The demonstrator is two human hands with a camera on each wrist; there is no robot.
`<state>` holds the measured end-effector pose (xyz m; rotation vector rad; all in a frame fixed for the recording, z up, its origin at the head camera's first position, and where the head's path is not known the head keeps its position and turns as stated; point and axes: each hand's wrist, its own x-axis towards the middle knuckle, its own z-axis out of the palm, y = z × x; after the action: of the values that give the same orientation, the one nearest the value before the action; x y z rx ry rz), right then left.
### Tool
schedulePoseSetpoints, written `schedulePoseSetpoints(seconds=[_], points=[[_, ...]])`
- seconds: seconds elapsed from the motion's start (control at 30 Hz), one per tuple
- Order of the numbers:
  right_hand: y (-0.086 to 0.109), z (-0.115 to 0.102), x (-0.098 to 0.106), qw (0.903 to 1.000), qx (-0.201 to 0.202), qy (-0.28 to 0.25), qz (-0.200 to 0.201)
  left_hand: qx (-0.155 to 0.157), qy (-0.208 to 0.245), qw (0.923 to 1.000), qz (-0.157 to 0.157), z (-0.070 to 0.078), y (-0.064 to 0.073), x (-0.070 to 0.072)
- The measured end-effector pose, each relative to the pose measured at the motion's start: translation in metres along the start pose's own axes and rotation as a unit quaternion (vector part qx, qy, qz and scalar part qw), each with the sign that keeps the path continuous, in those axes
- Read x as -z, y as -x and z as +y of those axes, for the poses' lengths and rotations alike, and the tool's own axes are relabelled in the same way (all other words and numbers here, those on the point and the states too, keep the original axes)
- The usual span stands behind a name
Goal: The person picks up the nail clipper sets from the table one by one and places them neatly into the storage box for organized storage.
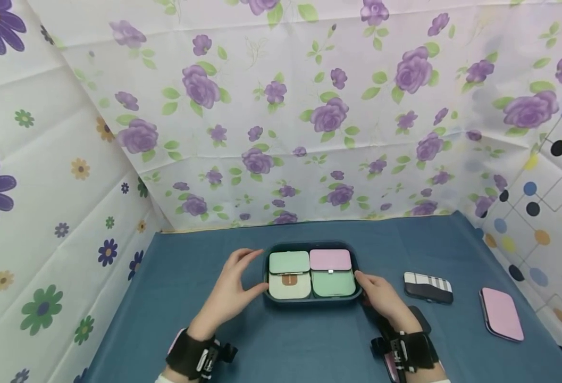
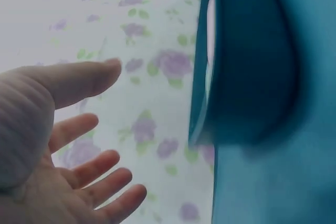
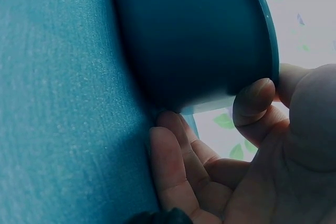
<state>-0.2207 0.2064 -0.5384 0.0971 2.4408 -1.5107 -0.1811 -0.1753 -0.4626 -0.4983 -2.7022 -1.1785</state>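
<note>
A dark teal tray (image 1: 311, 301) stands on the blue cloth with several small flat cases inside. At its back are a mint green case (image 1: 288, 260) and a pink case (image 1: 330, 258); in front are a cream case (image 1: 287, 290) with a brown label and a green case (image 1: 333, 285). My right hand (image 1: 383, 297) pinches the tray's right rim, thumb at the rim and a bent finger against the outer wall (image 3: 194, 35). Beside the left end is my left hand (image 1: 230, 295), fingers spread; in the left wrist view it is apart from the tray (image 2: 252, 66).
Right of the tray lie a striped white and black case (image 1: 428, 288) and a pink case (image 1: 502, 314). A dark item (image 1: 419, 319) shows partly from under my right wrist. Floral sheets (image 1: 328, 159) hang behind and at both sides of the blue-covered table (image 1: 290, 346).
</note>
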Motion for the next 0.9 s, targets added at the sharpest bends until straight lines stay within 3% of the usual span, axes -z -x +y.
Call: schedulePoseSetpoints(seconds=[0.13, 0.3, 0.47, 0.6, 0.9], points=[[0.0, 0.0, 0.002, 1.0, 0.003, 0.003, 0.001, 0.01, -0.016, 0.9997, -0.014, -0.014, 0.016, 0.01], [0.0, 0.0, 0.002, 1.0, -0.003, 0.004, 0.002, -0.009, -0.042, 0.9985, -0.033, -0.033, 0.037, 0.026], [0.0, -0.002, 0.001, 1.0, -0.006, 0.004, -0.002, -0.018, -0.068, 0.9933, -0.092, -0.05, 0.058, 0.048], [0.0, -0.001, 0.001, 1.0, -0.002, 0.007, -0.002, -0.014, -0.058, 0.9886, -0.138, -0.059, 0.072, 0.062], [-0.001, 0.001, 0.0, 1.0, 0.006, -0.001, 0.001, 0.001, -0.048, 0.9827, -0.179, -0.069, 0.089, 0.072]])
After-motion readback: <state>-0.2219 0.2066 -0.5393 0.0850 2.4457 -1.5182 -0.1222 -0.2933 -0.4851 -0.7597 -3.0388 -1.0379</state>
